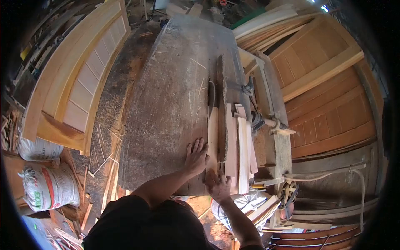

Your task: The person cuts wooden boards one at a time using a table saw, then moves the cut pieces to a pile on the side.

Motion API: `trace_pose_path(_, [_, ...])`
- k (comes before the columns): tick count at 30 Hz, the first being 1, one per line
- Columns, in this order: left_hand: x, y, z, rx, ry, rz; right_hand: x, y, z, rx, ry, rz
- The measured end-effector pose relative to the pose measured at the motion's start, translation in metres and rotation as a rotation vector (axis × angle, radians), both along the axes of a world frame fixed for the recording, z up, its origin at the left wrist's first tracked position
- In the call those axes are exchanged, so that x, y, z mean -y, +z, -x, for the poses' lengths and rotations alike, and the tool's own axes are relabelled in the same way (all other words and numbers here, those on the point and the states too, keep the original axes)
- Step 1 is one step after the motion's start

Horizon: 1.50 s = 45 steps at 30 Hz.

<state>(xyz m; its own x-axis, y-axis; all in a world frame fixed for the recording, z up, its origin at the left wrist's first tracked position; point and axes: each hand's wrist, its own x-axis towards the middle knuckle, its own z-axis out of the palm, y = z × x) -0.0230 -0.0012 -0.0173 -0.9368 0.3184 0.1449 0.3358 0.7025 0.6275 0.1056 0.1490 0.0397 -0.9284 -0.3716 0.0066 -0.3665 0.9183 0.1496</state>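
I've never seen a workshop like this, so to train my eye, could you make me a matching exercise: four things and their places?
1. Left hand
2. Right hand
3. Red-banded sack
4. Dark board

A. Between the strip and the pale wood
B. At the strip's near end
C. Toward the picture's left edge
D. On the tabletop, left of the strip

Pairs: 1-D, 2-B, 3-C, 4-A

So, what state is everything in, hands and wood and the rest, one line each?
Left hand: spread, palm down.
Right hand: fingers apart, near the wood strip.
Wood strip: lying lengthwise beside the dark board.
Pale strips: piled lengthwise.
Panelled door at left: assembled, panels in its frame.
White sack: bulging.
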Motion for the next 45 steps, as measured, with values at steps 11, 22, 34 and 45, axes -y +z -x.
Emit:
trace_pose_path(11, [0.001, 0.004, 0.022, 0.085, -0.003, -0.006, 0.011, -0.009, 0.078, 0.073, -0.083, -0.084])
trace_pose_path(22, [-0.001, 0.009, 0.022, 0.001, 0.043, -0.045, 0.021, -0.039, 0.068, 0.029, -0.265, -0.025])
trace_pose_path(34, [0.043, 0.010, -0.111, 0.276, -0.156, -0.521, 0.045, -0.019, -0.135, 0.112, -0.649, 0.886])
trace_pose_path(45, [0.073, 0.136, -0.043, 0.087, -0.468, -0.481, 0.081, 0.087, -0.095, -0.466, -0.298, 0.824])
